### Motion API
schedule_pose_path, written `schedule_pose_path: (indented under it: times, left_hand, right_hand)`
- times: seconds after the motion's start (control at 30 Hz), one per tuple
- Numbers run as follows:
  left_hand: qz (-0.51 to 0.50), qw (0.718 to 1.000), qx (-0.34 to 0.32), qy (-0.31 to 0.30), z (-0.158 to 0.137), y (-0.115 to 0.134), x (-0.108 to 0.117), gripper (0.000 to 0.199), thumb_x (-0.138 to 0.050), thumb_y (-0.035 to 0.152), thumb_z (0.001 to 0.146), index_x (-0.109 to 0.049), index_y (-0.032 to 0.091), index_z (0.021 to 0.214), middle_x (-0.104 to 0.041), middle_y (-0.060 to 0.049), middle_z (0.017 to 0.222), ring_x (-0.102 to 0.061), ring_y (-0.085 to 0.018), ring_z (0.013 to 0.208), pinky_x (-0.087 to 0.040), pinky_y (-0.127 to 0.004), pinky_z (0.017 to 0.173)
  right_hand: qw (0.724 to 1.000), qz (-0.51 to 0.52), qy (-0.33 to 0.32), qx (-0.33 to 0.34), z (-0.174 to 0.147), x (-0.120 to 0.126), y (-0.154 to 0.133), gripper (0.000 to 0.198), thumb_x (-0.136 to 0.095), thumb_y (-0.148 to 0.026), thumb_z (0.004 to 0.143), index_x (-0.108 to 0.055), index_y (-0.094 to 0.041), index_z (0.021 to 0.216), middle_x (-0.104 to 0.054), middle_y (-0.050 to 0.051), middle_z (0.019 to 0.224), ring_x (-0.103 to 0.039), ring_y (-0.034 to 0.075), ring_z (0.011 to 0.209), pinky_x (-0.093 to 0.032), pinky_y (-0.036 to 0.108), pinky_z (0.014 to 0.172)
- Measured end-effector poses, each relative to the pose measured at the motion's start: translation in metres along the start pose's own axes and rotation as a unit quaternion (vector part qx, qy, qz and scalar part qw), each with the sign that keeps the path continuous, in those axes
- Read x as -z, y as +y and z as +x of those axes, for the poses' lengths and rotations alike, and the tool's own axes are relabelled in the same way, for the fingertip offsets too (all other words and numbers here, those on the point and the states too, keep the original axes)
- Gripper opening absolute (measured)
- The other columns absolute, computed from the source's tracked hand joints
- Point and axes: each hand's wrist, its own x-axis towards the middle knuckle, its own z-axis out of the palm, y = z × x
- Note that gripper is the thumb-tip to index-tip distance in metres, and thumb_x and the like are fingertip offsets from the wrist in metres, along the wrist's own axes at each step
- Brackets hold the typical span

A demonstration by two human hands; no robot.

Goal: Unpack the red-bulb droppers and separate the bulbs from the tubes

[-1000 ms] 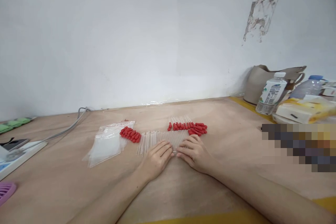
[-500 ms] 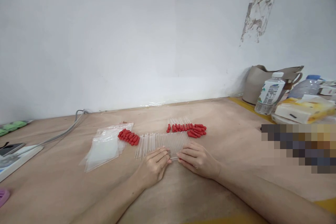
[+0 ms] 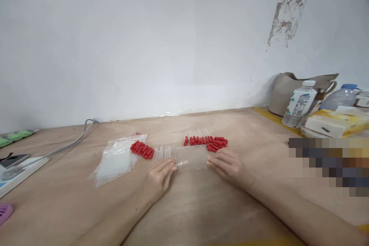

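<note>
My left hand (image 3: pixel 161 177) is closed in a pinch around one end of a clear glass tube (image 3: pixel 182 163), whose other end points right and is blurred by motion. Just in front of it lies a row of similar clear tubes (image 3: pixel 193 155), side by side on the table. At the row's right end is my right hand (image 3: pixel 227 165), fingers pinched, with a bit of red rubber bulb (image 3: pixel 209 160) showing at the fingertips. Beyond that hand lie loose red bulbs (image 3: pixel 218 143). Another heap of red bulbs (image 3: pixel 142 150) sits left of the tubes.
Clear zip bags (image 3: pixel 117 159) lie left of the bulbs. More tubes with red bulbs (image 3: pixel 200 140) rest behind the row. At right stand a water bottle (image 3: pixel 300 103), a grey-brown container (image 3: pixel 279 92) and a tissue pack (image 3: pixel 331 123). A grey cable (image 3: pixel 69 145) runs along the left.
My hands have moved apart, left hand leftward and right hand rightward. The tube that lay between both hands now extends from the left hand alone.
</note>
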Motion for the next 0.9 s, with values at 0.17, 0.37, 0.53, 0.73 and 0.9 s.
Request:
schedule_pose_path:
  times: [0.17, 0.37, 0.53, 0.73, 0.9]
  left_hand:
    - [0.054, 0.992, 0.1, 0.056, 0.007, -0.022, -0.002, 0.02, -0.042, 0.019, 0.086, -0.06, 0.015, 0.095, -0.055, -0.006, 0.085, -0.056, -0.012, 0.067, -0.05, -0.024, 0.06]
    - [0.088, 0.993, 0.063, 0.048, 0.009, -0.034, -0.015, 0.03, -0.036, 0.013, 0.086, -0.056, 0.017, 0.108, -0.051, -0.003, 0.075, -0.052, -0.012, 0.066, -0.047, -0.022, 0.057]
    - [0.127, 0.991, 0.021, 0.036, 0.008, -0.034, -0.017, 0.026, -0.039, 0.013, 0.086, -0.057, 0.017, 0.105, -0.058, -0.004, 0.077, -0.056, -0.014, 0.069, -0.047, -0.023, 0.064]
    - [0.117, 0.993, -0.015, -0.002, 0.008, -0.032, -0.017, 0.031, -0.037, 0.01, 0.085, -0.054, 0.017, 0.11, -0.059, -0.003, 0.069, -0.055, -0.013, 0.063, -0.046, -0.023, 0.06]
    - [0.053, 0.997, -0.003, -0.057, 0.008, -0.026, -0.018, 0.035, -0.04, 0.013, 0.084, -0.048, 0.015, 0.117, -0.061, -0.005, 0.074, -0.056, -0.015, 0.068, -0.047, -0.028, 0.064]
  right_hand:
    - [0.951, 0.011, 0.079, -0.298, 0.002, 0.021, 0.054, 0.018, -0.053, -0.032, 0.08, -0.065, -0.019, 0.083, -0.065, 0.006, 0.08, -0.058, 0.016, 0.07, -0.046, 0.029, 0.065]
    - [0.824, 0.051, 0.099, -0.555, -0.014, 0.014, 0.127, 0.028, -0.059, -0.039, 0.067, -0.063, -0.014, 0.079, -0.066, 0.009, 0.076, -0.059, 0.019, 0.068, -0.045, 0.029, 0.062]
    - [0.796, 0.109, 0.062, -0.592, -0.024, -0.003, 0.145, 0.026, -0.058, -0.036, 0.064, -0.066, -0.015, 0.077, -0.066, 0.007, 0.065, -0.059, 0.017, 0.056, -0.044, 0.026, 0.049]
    - [0.792, 0.172, 0.023, -0.585, -0.017, -0.012, 0.142, 0.027, -0.064, -0.037, 0.061, -0.065, -0.014, 0.075, -0.068, 0.008, 0.075, -0.06, 0.016, 0.063, -0.046, 0.024, 0.052]
    - [0.8, 0.212, -0.024, -0.561, -0.014, -0.017, 0.141, 0.028, -0.063, -0.04, 0.064, -0.067, -0.015, 0.074, -0.069, 0.007, 0.081, -0.062, 0.018, 0.075, -0.048, 0.025, 0.063]
